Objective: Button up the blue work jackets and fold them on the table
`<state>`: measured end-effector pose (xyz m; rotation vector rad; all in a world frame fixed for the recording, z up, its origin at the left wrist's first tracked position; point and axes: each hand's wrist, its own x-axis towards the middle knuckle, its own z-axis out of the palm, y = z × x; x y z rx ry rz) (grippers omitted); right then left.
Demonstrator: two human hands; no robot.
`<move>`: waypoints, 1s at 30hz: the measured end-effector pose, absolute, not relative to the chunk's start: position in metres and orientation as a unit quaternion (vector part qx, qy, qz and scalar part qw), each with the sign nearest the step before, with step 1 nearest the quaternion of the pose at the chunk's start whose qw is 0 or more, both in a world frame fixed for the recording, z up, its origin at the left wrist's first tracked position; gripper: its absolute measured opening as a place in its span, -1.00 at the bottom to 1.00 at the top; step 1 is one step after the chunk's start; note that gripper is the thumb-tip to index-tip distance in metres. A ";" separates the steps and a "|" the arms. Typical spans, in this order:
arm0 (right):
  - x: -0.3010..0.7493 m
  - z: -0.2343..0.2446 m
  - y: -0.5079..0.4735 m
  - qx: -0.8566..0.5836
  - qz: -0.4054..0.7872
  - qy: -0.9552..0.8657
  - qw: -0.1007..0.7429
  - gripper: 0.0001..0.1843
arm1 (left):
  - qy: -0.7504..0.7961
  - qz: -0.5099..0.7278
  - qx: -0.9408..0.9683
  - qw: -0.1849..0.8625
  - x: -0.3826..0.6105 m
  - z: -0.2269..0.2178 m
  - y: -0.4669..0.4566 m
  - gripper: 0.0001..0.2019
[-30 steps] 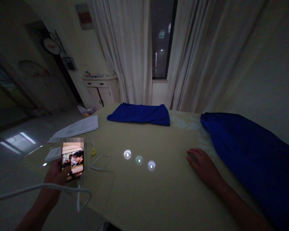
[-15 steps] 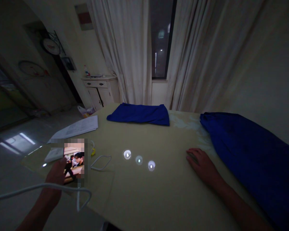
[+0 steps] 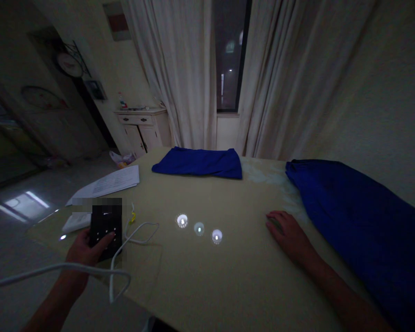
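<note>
At the table's left side, my left hand [image 3: 85, 249] is closed round a smartphone [image 3: 105, 226]. My thumb lies over its dark screen, on which small white dots show. A white cable [image 3: 141, 240] loops on the table by the phone, with a yellow piece [image 3: 133, 217] on it. On the right, my right hand [image 3: 288, 234] rests palm down on the tabletop, thumb apart from the fingers and nothing visible in it. Beside that arm lies a large piece of blue cloth [image 3: 359, 216].
A folded blue cloth [image 3: 200, 163] lies along the far edge of the glossy table [image 3: 193, 276]. Printed papers [image 3: 110, 184] and a white object [image 3: 76, 222] are at the left. Behind stand curtains [image 3: 183, 69] and a white cabinet [image 3: 145, 129]. A thicker cable [image 3: 48, 269] crosses before my left forearm.
The phone's screen has gone from a bright picture to a dark display with dots. My left thumb has moved from the phone's edge onto the screen. My right hand stays put.
</note>
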<state>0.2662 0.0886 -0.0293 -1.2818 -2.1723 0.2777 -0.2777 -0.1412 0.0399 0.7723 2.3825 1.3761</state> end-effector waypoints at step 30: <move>0.266 -0.032 0.086 -0.480 0.103 -0.815 0.308 -0.66 | 0.776 0.575 0.169 0.197 -0.253 0.061 -0.136 -0.50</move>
